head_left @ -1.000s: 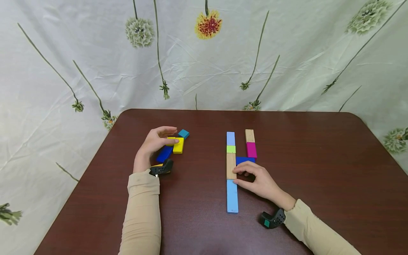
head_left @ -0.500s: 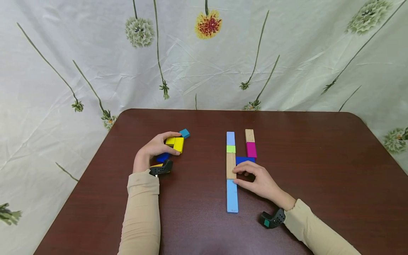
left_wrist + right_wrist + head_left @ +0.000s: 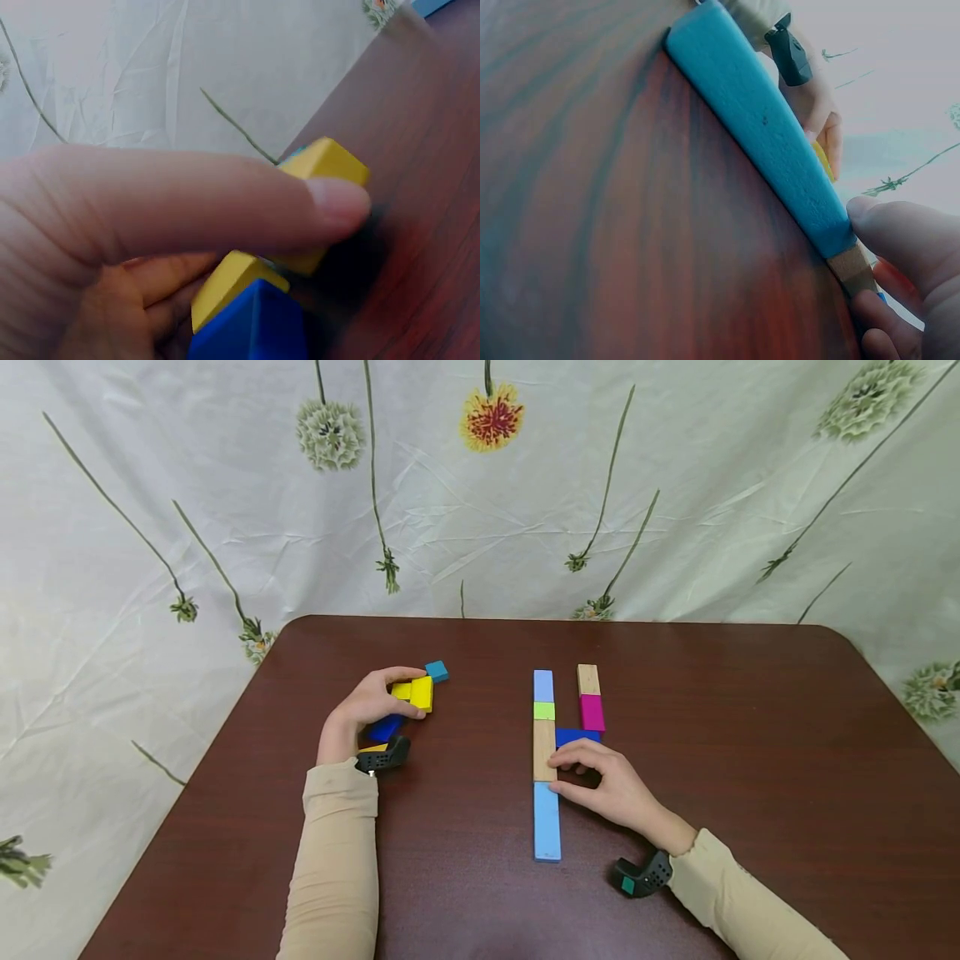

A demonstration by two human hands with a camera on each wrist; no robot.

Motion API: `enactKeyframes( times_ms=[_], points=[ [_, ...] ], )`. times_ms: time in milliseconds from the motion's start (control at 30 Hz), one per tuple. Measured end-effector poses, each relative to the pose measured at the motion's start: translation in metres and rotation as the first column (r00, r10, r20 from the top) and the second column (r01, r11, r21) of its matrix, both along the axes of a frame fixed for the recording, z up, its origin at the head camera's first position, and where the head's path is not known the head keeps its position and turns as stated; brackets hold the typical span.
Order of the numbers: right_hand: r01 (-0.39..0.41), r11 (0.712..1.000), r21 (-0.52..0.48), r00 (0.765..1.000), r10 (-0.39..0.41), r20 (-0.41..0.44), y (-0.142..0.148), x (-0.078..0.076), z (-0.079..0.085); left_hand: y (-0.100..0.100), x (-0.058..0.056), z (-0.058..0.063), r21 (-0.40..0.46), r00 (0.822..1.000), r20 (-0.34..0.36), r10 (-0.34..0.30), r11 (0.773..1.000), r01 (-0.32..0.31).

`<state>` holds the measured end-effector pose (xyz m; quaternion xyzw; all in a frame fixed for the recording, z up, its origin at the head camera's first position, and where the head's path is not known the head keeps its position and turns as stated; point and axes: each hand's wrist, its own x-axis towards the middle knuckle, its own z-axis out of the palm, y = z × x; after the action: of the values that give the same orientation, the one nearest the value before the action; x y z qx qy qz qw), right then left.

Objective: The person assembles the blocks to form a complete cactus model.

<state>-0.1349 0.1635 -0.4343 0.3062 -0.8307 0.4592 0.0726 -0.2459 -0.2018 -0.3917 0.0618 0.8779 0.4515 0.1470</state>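
Note:
My left hand [image 3: 369, 703] grips a yellow block [image 3: 422, 693] between thumb and fingers, lifted slightly off the table; the left wrist view shows the thumb pressed on the yellow block [image 3: 324, 169], with a dark blue block [image 3: 251, 326] below it. A small teal block [image 3: 437, 672] lies just beyond. My right hand [image 3: 600, 782] rests with curled fingers against a wooden block [image 3: 543, 750] in a line of light blue [image 3: 547, 821], green [image 3: 543, 711] and pale blue [image 3: 543, 686] blocks. A dark blue block [image 3: 576, 737] lies by its fingers.
A second short line, a wooden block [image 3: 588, 679] and a magenta block [image 3: 591, 712], lies right of the long line. The dark brown table [image 3: 750, 760] ends at a flowered cloth backdrop [image 3: 225, 485]. An orange block [image 3: 371, 748] peeks out near my left wrist.
My left hand closed round the yellow block and raised it a little, drawing it away from the dark blue block. The right hand has stayed put.

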Motion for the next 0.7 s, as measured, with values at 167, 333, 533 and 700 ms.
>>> enactKeyframes(
  times_ms=[167,333,533,700],
  points=[
    [0.001,1.0,0.0,1.0,-0.001,0.004,0.0,0.0,0.0,0.006,0.003,0.011,0.115,0.999,-0.005,0.041,0.993,-0.04],
    [-0.003,1.0,-0.005,1.0,0.003,0.008,0.0,0.0,0.001,0.019,0.008,0.028,0.187,0.998,-0.043,0.051,0.981,-0.042],
    [-0.002,1.0,-0.006,1.0,0.002,0.006,0.0,0.0,0.001,0.038,-0.002,0.022,0.233,0.989,-0.135,0.056,0.972,-0.023],
    [-0.002,1.0,-0.003,1.0,0.002,0.011,0.0,0.0,0.0,0.063,-0.007,0.019,0.295,0.984,-0.166,0.068,0.955,-0.016]
  ],
)
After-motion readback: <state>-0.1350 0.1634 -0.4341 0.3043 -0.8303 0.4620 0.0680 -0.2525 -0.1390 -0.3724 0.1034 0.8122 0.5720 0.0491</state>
